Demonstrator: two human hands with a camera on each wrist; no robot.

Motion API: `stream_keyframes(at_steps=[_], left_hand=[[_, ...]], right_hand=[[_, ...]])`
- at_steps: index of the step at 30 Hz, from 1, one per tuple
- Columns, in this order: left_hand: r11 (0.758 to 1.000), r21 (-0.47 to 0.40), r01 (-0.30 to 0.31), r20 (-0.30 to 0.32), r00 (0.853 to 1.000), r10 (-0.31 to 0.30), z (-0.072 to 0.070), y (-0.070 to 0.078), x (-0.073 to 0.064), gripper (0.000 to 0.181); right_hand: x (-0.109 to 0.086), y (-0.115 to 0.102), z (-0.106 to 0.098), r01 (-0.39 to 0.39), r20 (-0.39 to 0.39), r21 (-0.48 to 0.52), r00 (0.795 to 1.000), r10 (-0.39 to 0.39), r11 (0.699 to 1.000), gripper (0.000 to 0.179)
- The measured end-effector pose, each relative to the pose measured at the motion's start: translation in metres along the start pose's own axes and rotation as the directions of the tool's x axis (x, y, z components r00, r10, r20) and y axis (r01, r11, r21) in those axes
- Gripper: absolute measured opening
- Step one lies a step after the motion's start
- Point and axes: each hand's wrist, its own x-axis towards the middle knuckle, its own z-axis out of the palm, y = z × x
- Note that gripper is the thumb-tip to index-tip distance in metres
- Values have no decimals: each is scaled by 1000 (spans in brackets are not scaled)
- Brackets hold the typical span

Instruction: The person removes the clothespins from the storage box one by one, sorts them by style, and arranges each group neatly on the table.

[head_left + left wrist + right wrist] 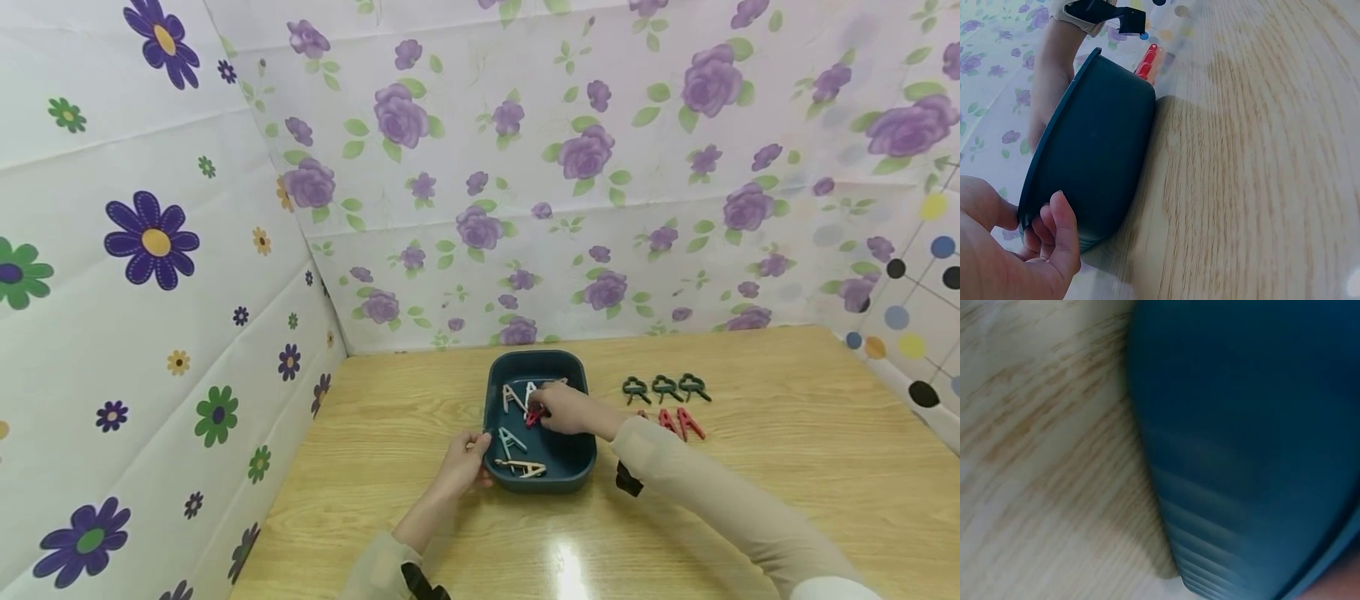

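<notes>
A dark teal plastic basin (pixel 491 417) stands on the table with several A-shaped spring clips in it. My left hand (pixel 462 463) pinches its left rim, thumb over the edge and fingers against the outer wall, as the left wrist view also shows. My right hand (pixel 566 408) reaches over the right rim and pinches a red clip (pixel 534 416) inside. Around it in the basin are a pinkish clip (pixel 513 397), a white clip (pixel 529 390), a light blue clip (pixel 512 442) and a beige clip (pixel 528 468). The right wrist view shows mainly the basin's outer wall (pixel 1241 437).
Right of the basin, three dark green clips (pixel 667 387) lie in a row on the wooden table (pixel 787 417). Nearer me is a row of red clips (pixel 690 423), partly hidden by my right sleeve. Flowered sheets (pixel 480 167) stand behind and at the left.
</notes>
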Motion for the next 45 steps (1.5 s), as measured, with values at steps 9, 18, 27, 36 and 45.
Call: stream_keyframes(at_steps=[9,18,27,36,45], left_hand=[[1000,-13,7,1,1000,-7,1,1,1,32],[1000,-17,7,0,1000,-7,2,1,-1,32],[1000,-20,9,-5,1000,-9,3,2,-1,33],[1000,-16,28,-14,1000,-28,3,-2,0,35],[1000,-9,12,-12,1000,-12,3,0,-3,36]], right_hand=[[-1,-3,4,-37,64,-18,997,39,999,33],[-6,-3,8,-95,55,-34,994,97,995,14],[-15,5,4,17,-135,-34,991,-22,999,15],[-30,11,-1,83,-301,-27,950,-87,996,18],[-42,17,-10,43,-353,-9,935,-44,999,20]])
